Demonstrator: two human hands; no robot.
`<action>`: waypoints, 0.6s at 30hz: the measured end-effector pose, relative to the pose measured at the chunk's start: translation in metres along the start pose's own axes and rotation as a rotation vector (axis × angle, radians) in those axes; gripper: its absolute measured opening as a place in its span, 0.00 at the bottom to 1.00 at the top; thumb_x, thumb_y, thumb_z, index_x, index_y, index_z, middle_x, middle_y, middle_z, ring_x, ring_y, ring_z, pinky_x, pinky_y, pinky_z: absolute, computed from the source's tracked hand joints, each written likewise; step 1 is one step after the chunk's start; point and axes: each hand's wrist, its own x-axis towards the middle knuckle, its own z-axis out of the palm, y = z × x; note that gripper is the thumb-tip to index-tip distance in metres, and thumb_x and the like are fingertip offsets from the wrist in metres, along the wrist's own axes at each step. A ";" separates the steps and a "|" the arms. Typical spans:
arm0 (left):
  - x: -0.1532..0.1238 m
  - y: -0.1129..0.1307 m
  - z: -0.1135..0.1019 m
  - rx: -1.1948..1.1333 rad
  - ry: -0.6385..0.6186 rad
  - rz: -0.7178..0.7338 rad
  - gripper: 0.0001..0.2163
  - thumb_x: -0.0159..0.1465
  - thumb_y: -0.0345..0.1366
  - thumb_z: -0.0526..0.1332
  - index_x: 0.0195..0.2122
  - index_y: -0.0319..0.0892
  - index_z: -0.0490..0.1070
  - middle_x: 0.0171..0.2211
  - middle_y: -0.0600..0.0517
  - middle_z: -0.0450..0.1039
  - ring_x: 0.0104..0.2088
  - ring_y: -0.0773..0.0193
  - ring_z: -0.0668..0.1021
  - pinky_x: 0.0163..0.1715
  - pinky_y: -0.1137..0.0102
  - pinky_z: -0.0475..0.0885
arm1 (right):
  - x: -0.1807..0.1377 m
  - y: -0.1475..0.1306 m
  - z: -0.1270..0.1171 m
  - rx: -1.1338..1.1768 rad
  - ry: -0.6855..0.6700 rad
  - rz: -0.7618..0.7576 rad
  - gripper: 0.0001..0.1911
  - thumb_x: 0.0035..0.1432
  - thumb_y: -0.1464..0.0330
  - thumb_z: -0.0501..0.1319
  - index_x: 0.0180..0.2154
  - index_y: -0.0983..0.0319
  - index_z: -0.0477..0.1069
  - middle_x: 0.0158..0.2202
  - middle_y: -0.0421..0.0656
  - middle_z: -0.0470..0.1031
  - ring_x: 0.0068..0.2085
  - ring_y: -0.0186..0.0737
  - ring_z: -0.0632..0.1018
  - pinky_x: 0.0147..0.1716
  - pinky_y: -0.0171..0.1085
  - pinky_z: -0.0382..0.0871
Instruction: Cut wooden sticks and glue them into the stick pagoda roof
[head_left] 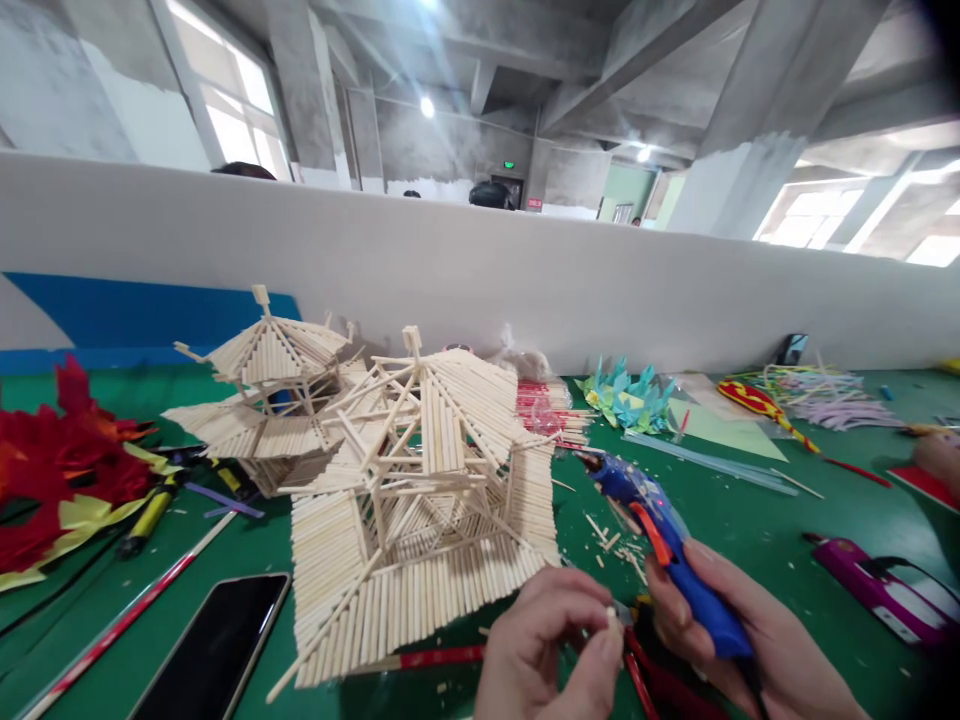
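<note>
My right hand point(720, 610) is wrapped round the handle of a blue hot glue gun point(660, 540) with an orange trigger, its nozzle pointing up and left. A short piece of wooden stick point(613, 622) is pinched between the thumb and fingers of my left hand point(551, 645). Both hands are close together at the front. Just beyond them stands a pavilion model point(427, 500) built of pale wooden sticks, its roof partly covered and partly open framework. Red-handled pliers point(637, 670) lie partly hidden under my hands.
A second stick pavilion point(270, 400) stands behind at left. A phone point(214, 650) lies front left, near red paper shapes point(67, 460). Stick scraps point(615, 545), a blue-green paper flower point(630, 395) and a purple glue gun point(877, 585) lie to the right. Another person's hand point(937, 460) shows at right.
</note>
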 end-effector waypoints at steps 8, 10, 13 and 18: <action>0.013 -0.020 0.031 0.020 0.008 0.061 0.05 0.55 0.35 0.60 0.27 0.40 0.74 0.37 0.44 0.70 0.40 0.57 0.74 0.40 0.64 0.69 | -0.017 0.034 -0.004 -0.001 0.031 -0.102 0.16 0.55 0.59 0.57 0.22 0.63 0.68 0.18 0.39 0.69 0.18 0.28 0.68 0.20 0.29 0.60; 0.013 -0.022 0.035 -0.007 0.045 0.051 0.05 0.54 0.34 0.61 0.27 0.39 0.74 0.37 0.45 0.70 0.40 0.57 0.75 0.41 0.64 0.69 | -0.017 0.040 -0.007 -0.010 -0.011 -0.104 0.19 0.56 0.58 0.55 0.21 0.64 0.68 0.16 0.39 0.67 0.17 0.28 0.67 0.19 0.29 0.59; 0.011 -0.024 0.038 -0.031 0.087 0.021 0.04 0.54 0.32 0.61 0.26 0.39 0.75 0.36 0.46 0.72 0.39 0.58 0.75 0.40 0.66 0.69 | -0.016 0.048 -0.011 -0.012 -0.112 -0.090 0.23 0.58 0.56 0.52 0.20 0.65 0.69 0.14 0.39 0.65 0.17 0.29 0.66 0.19 0.29 0.57; 0.009 -0.027 0.040 -0.020 0.224 0.031 0.05 0.54 0.30 0.61 0.23 0.41 0.75 0.32 0.50 0.73 0.34 0.63 0.76 0.35 0.72 0.70 | -0.018 0.052 -0.008 0.054 -0.137 -0.092 0.18 0.57 0.59 0.54 0.25 0.65 0.71 0.19 0.39 0.69 0.20 0.27 0.67 0.23 0.29 0.60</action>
